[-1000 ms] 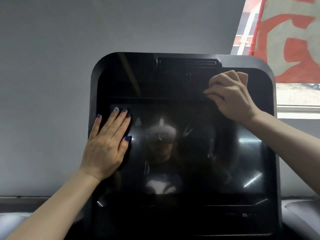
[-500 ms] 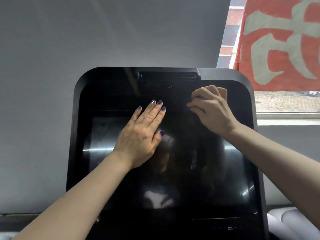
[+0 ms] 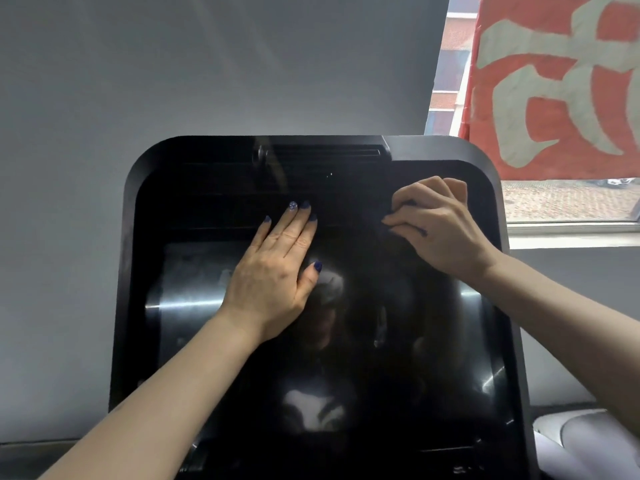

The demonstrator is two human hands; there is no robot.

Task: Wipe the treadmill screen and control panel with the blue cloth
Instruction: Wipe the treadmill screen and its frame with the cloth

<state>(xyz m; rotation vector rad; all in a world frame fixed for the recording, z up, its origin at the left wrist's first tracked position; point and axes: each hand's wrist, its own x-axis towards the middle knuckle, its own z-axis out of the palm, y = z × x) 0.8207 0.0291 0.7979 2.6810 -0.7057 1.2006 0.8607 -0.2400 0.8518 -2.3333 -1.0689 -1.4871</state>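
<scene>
Treadmill console (image 3: 138, 271): black, glossy housing with broadly rounded upper corners, tilted back toward a plain grey wall (image 3: 207, 64). A ribbed vent slot (image 3: 322, 154) runs along its top edge.

Screen (image 3: 398, 334): dark reflective glass filling the lower and middle console; bright smeared streaks on its left part, dim reflections at centre.

Left hand (image 3: 273, 271): laid flat, palm down, on the upper left of the screen, fingers straight and close together, tips reaching over the screen's top edge onto the dark band above. Nails painted dark blue. It holds nothing.

Right hand (image 3: 436, 226): at the console's upper right, on the band above the screen, fingers curled under and bunched against the surface. A small dark sliver shows under the thumb and between the fingers; whether this is the blue cloth cannot be told, as the hand covers it and the console behind is black. No cloth shows anywhere else.

The hands lie near each other, apart, with bare black panel between.

Window (image 3: 571, 209): right of the console, pale frame, paving outside.

Banner (image 3: 554, 81): red fabric with large off-white characters, hanging at the window's upper part
</scene>
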